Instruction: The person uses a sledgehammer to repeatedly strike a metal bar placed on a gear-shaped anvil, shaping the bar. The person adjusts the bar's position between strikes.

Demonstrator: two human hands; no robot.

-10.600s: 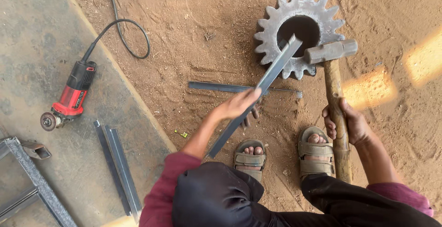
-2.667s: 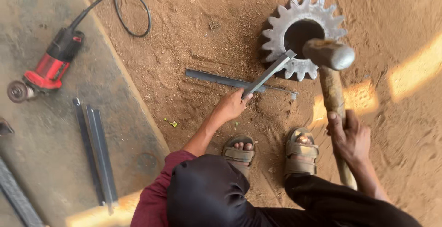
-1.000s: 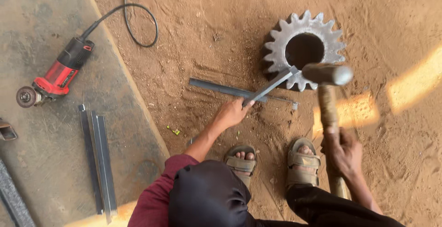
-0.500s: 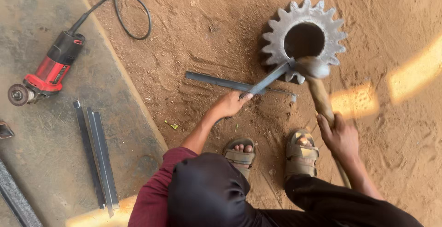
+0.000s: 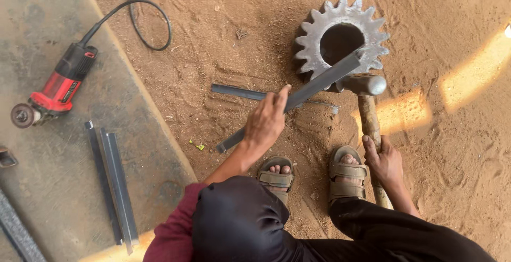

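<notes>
Flat steel bar (image 5: pixel 298 98), far end laid on toothed gear wheel (image 5: pixel 340 41), sandy floor

Left hand (image 5: pixel 266 121), fingers clenched round the bar's middle; right hand (image 5: pixel 384 161), fingers gripping hammer (image 5: pixel 367 110) by its wooden handle, head touching the bar at the gear's rim (second bar (image 5: pixel 239 92) lying beneath); red angle grinder (image 5: pixel 56 89) and loose metal strips (image 5: pixel 114 187) well apart on concrete slab (image 5: pixel 32 38)

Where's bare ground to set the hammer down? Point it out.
Bare sand lies right of the hammer and gear, and between the grinder cord and gear. Crowded: around the feet, the bar in the left hand, and the slab's steel strips.
</notes>
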